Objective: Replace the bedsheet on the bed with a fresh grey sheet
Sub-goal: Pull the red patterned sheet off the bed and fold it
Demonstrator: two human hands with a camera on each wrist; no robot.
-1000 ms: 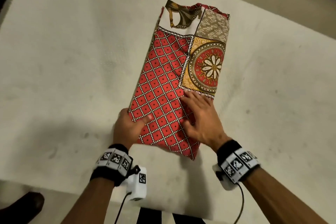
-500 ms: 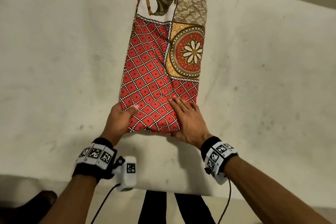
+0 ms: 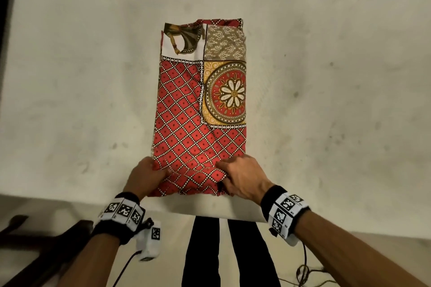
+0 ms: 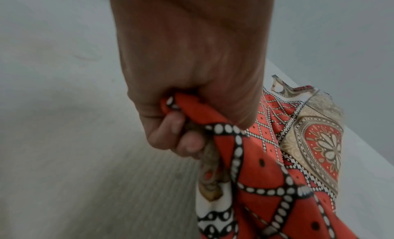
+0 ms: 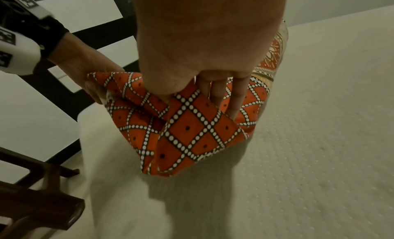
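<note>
A folded red patterned bedsheet (image 3: 200,109) with a flower medallion lies lengthwise on the bare off-white mattress (image 3: 81,77). My left hand (image 3: 145,176) grips its near left corner, fingers curled round the cloth (image 4: 255,175) in the left wrist view. My right hand (image 3: 242,178) pinches the near right corner, thumb on top and fingers under the fold (image 5: 192,124). The near end is lifted and bunched between both hands. No grey sheet is in view.
The mattress edge (image 3: 210,213) runs just below my hands. Dark wooden furniture (image 3: 46,240) stands at the lower left by the bed. My legs in black trousers (image 3: 203,251) stand against the edge. A cable (image 3: 303,272) hangs from my right wrist.
The right hand went from lying flat on the sheet to pinching its near corner. Both hands have drawn the folded sheet toward the mattress edge, and its near end now bunches up.
</note>
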